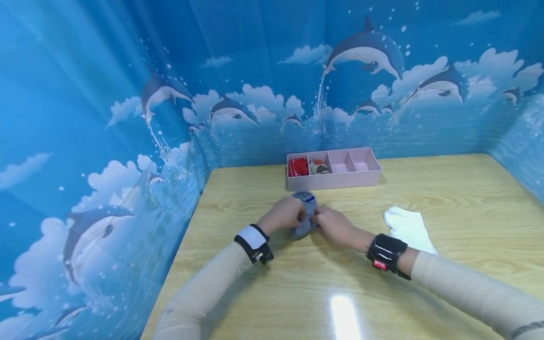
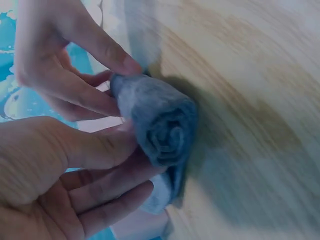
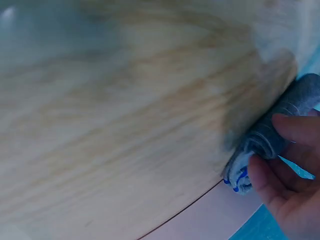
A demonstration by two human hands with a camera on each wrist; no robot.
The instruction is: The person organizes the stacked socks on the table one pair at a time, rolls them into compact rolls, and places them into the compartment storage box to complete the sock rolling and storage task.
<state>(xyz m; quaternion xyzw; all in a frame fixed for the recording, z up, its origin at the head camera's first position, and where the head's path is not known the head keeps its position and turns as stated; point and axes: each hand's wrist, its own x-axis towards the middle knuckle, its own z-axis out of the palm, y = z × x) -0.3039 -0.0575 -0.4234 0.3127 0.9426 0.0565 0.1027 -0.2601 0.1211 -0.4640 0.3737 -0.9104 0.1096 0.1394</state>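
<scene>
Gray sock (image 2: 155, 107), soft knit, pinched by both hands. Left hand (image 1: 285, 213): thumb and fingers grip one side of it. Right hand (image 1: 333, 225): thumb and fingertips grip the other side. Sock sits between the two sets of fingers, low at the desk (image 1: 467, 198). It's partly wound into a thick roll; left wrist view shows the spiral end, layered and slightly fuzzy, beside the left fingers. Blue marking on the fabric, just beyond the left fingers in head view.

Pink tray (image 1: 335, 182), smooth, long and rectangular, four compartments, just beyond the fingers. Leftmost compartment: red fabric bundle (image 1: 298, 166). Next one: rounded white, brown and orange bundle (image 1: 318, 166), material too small to tell. White sock (image 1: 409, 229), flat and matte, right of the right fingers and well apart; right wrist strap (image 1: 386, 255) and sleeve (image 1: 471, 288) overlap its near end in head view.

Desk is pale yellow wood grain, glossy, bright glare patch nearer the wearer than the fingers. Blue curtain (image 1: 263, 47), dolphin and cloud print, light folds, hangs behind the tray and left of the left fingers.
</scene>
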